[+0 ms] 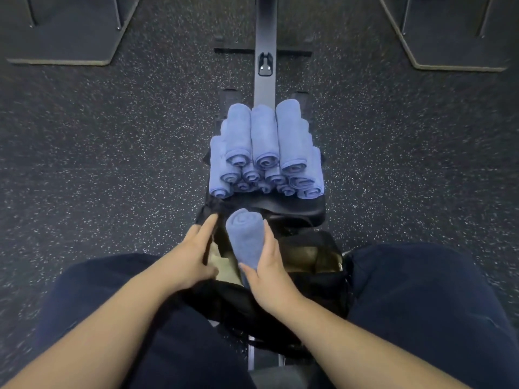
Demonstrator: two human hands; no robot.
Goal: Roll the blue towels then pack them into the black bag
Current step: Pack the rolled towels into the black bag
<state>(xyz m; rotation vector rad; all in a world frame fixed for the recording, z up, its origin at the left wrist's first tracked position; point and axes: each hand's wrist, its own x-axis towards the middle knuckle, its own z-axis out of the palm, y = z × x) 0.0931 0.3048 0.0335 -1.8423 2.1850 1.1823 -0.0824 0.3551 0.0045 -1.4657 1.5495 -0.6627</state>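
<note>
My right hand grips a rolled blue towel upright over the open mouth of the black bag, which sits between my knees. The bag's lining shows tan inside. My left hand rests on the bag's left rim with fingers fairly straight, holding the opening apart. Beyond the bag, a stack of several rolled blue towels lies on a black seat pad, their spiral ends facing me.
The seat rides on a dark central rail running away from me over speckled rubber flooring. Dark mats with pale edges lie at the far left and far right. My dark-trousered legs flank the bag.
</note>
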